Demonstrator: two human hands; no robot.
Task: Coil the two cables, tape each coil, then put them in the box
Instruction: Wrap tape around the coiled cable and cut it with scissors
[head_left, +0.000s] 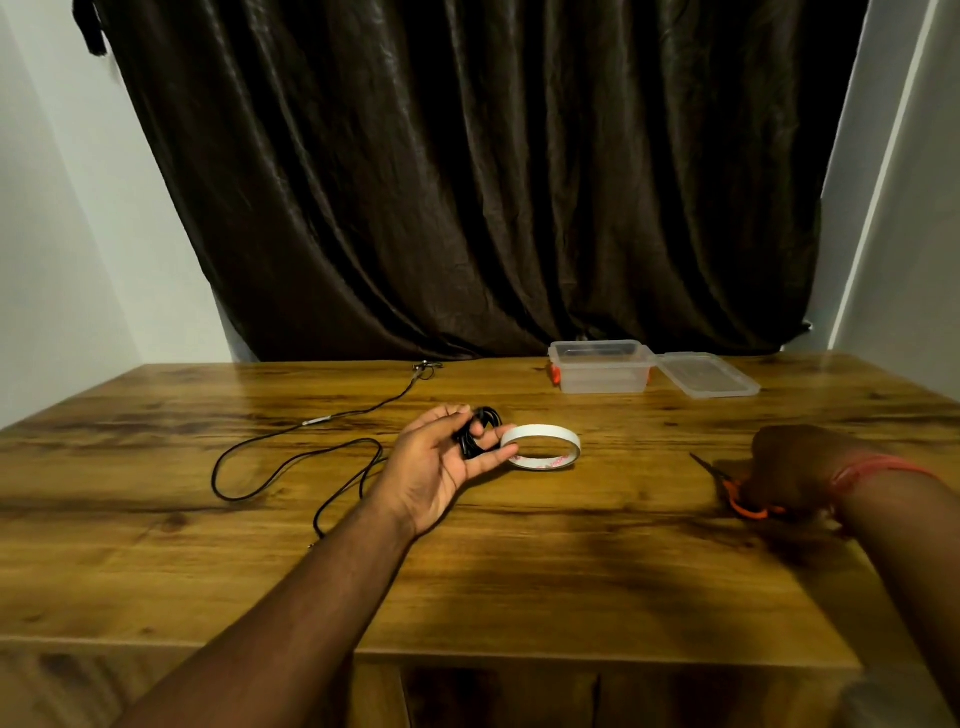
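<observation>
My left hand (441, 462) holds a small black coiled cable (480, 431) pinched between thumb and fingers, just above the wooden table (467, 561). A white roll of tape (543, 447) lies flat right beside that hand. A second black cable (291, 462) lies uncoiled in loose loops on the left of the table, running to a plug at the back. My right hand (789, 467) is blurred and rests over orange-handled scissors (737, 499) on the right; its fingers curl around the handles. A clear plastic box (600, 366) stands open at the back.
The box's clear lid (706, 374) lies next to the box on its right. A dark curtain (467, 182) hangs behind the table. White walls close in on both sides. The table's front edge runs across the bottom of the view.
</observation>
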